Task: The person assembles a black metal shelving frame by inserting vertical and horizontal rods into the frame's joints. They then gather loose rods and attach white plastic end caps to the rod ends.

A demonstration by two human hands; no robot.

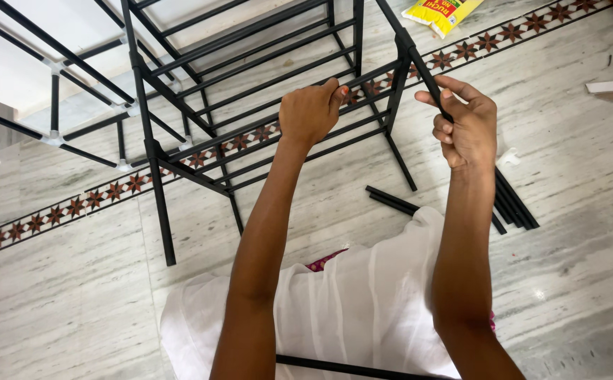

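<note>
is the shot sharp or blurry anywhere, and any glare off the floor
Head view: even, soft daylight; both hands, left hand and right hand, and the black rack frame look sharp. The marble floor shows a mild sheen and small bright specks, with no harsh glare. The top left corner is washed out. Straight bars bow slightly near the edges.

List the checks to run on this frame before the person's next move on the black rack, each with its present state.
1. Left hand gripping a horizontal bar of the black rack frame: ok.
2. Right hand closed around a black rod at the frame's corner: ok.
3. Rod seated fully in its corner joint: cannot tell.
4. Spare rods on the marble floor, beside the right forearm: ok.
5. Frame's legs standing level on the floor: cannot tell.
</note>
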